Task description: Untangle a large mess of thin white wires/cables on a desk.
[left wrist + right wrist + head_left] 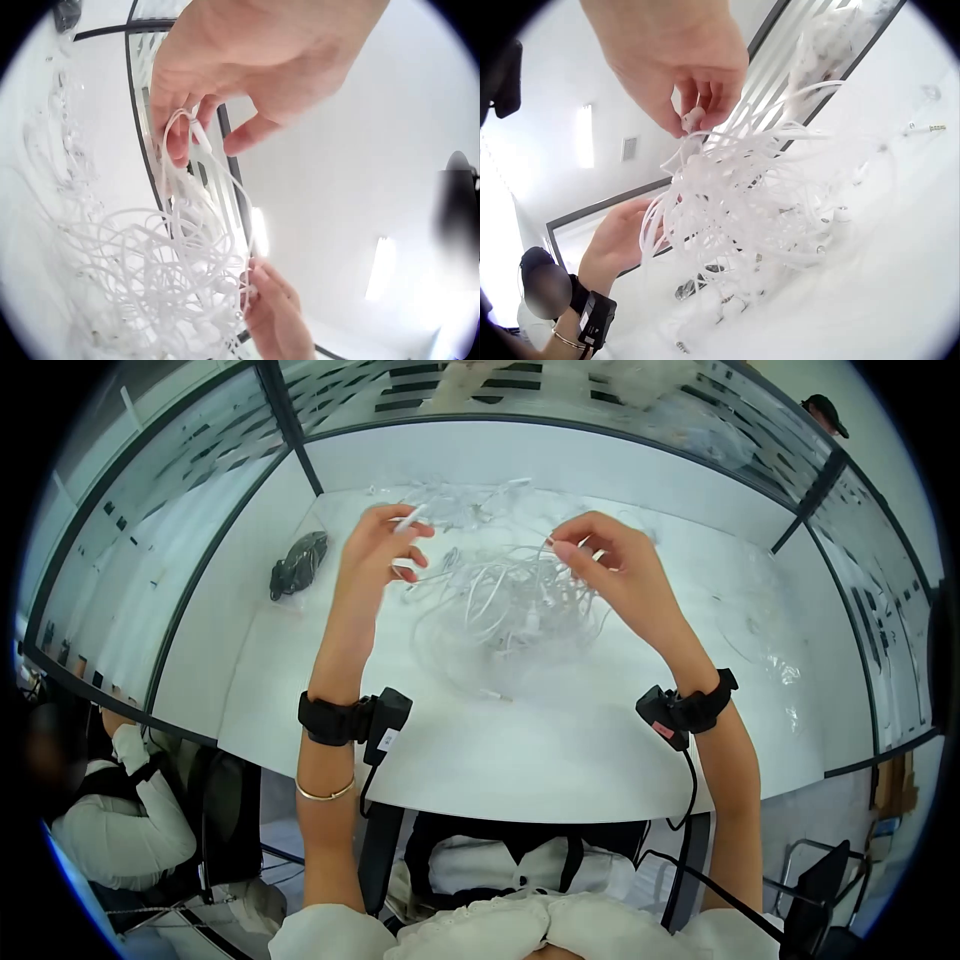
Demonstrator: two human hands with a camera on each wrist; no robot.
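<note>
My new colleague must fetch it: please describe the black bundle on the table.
On the white table, go left past the left hand, towards the side panel. There lies the black bundle, small and rumpled. Its dark colour sets it apart from the pale cable tangle.

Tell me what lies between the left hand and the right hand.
The head view shows it: a tangle of white cables lies between the left hand and the right hand.

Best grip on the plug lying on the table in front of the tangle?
I'd pinch the plug across its white barrel, coming from the near side: it's slim and lies flat, with bare table before it and the tangle behind.
</note>
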